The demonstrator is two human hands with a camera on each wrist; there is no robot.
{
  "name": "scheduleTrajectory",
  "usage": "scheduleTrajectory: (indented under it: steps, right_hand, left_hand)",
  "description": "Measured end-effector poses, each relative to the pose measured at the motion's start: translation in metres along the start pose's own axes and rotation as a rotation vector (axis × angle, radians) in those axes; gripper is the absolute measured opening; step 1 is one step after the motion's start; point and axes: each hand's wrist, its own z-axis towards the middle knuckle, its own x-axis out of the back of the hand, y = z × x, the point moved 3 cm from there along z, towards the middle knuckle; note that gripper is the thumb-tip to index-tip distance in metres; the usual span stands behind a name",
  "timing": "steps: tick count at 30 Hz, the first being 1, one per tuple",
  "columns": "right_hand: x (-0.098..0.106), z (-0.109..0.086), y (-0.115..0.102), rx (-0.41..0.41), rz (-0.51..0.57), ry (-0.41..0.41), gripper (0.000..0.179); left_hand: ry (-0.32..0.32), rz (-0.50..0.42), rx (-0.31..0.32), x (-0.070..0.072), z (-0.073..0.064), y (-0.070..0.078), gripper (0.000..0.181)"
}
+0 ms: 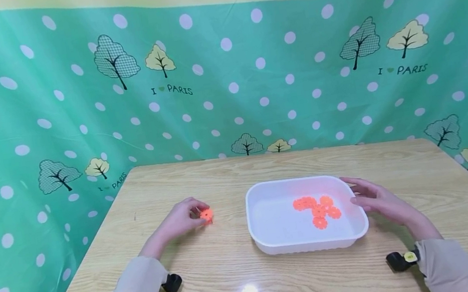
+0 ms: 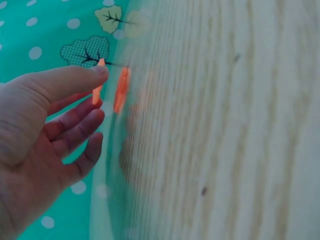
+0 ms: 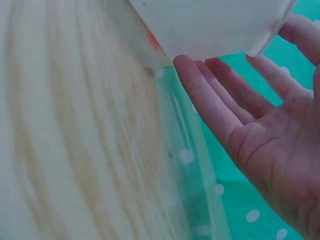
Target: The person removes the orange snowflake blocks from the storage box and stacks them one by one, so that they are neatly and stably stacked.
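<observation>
My left hand (image 1: 183, 219) pinches a thin orange notched disc (image 2: 98, 90) between thumb and index finger, low over the table left of a white tub (image 1: 277, 250). A second orange disc (image 2: 121, 91) is right beside the pinched one in the left wrist view. At the tub's right end, my right hand (image 1: 378, 200) holds the side: the thumb laps over the rim while the other fingers (image 3: 220, 107) reach along the outer wall. The thumb's tip is hidden behind the rim in the right wrist view. Several orange discs (image 1: 318, 212) lie inside the tub, bunched and overlapping toward its right half.
The wood-grain table (image 1: 219, 289) carries the tub right of its middle. A green dotted curtain (image 1: 252, 87) hangs behind and at both sides. Black wrist devices (image 1: 172, 284) sit at both cuffs. Light glares off the table's front middle.
</observation>
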Motion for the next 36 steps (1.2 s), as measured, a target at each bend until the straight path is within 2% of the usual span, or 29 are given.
scheduleTrajectory:
  steps: [7,19,26,36]
  right_hand:
    - [0.0013,0.001,0.0002,0.001,-0.01,-0.001,0.058]
    - [0.003,0.0011,0.0004,0.017,0.011,-0.017,0.057]
    - [0.0032,0.001,0.0011,0.021,0.017,-0.02,0.057]
    - [0.0027,0.0011,0.0016,0.016,0.021,-0.017,0.057]
  left_hand:
    - [-0.028,0.015,0.035,0.0003,0.0003,-0.0067,0.031]
    - [-0.037,0.028,-0.011,-0.0015,-0.0005,-0.0034,0.028]
    - [-0.04,0.043,-0.007,-0.0042,0.0009,-0.0092,0.027]
    - [-0.052,0.051,-0.019,-0.0045,0.0015,-0.0078,0.028]
